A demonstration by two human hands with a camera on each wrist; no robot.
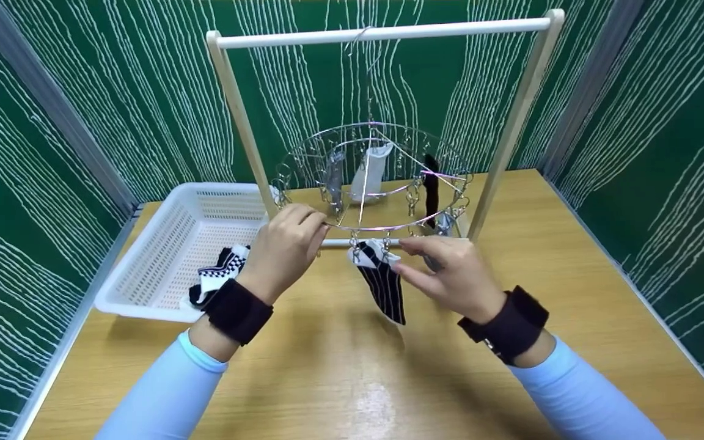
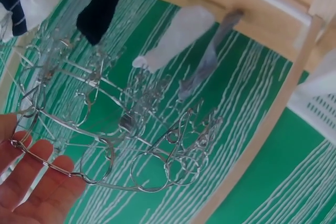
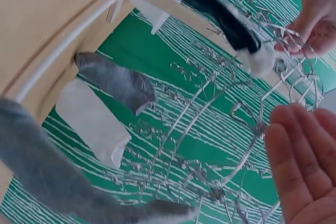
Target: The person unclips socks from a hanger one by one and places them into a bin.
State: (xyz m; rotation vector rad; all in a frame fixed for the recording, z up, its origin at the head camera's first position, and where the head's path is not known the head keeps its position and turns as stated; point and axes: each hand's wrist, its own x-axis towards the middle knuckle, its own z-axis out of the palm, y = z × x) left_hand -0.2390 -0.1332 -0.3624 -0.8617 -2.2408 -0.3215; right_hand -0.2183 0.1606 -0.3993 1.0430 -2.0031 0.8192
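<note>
A round metal clip hanger [image 1: 382, 230] hangs by its hook from a rack. My left hand [image 1: 288, 247] holds its rim at the near left, and in the left wrist view the fingers [image 2: 63, 179] lie against the wire. A black-and-white striped sock [image 1: 382, 290] dangles from two clips at the front rim. Beside it, my right hand [image 1: 459, 275] has thumb and forefinger apart near the right clip; the right wrist view shows its fingers [image 3: 296, 153] fairly straight, gripping nothing. Further round the ring hang a white sock [image 1: 369, 174], a grey sock [image 1: 334, 177] and a black sock [image 1: 431, 192].
The wooden rack [image 1: 526, 98] with its white top rod [image 1: 450, 28] stands over the table [image 1: 340, 373]. Left of it, a white plastic basket [image 1: 144, 310] contains patterned socks [image 1: 220, 275]. Another grey sock [image 3: 47, 166] hangs near my right hand. Green white-lined walls enclose the table.
</note>
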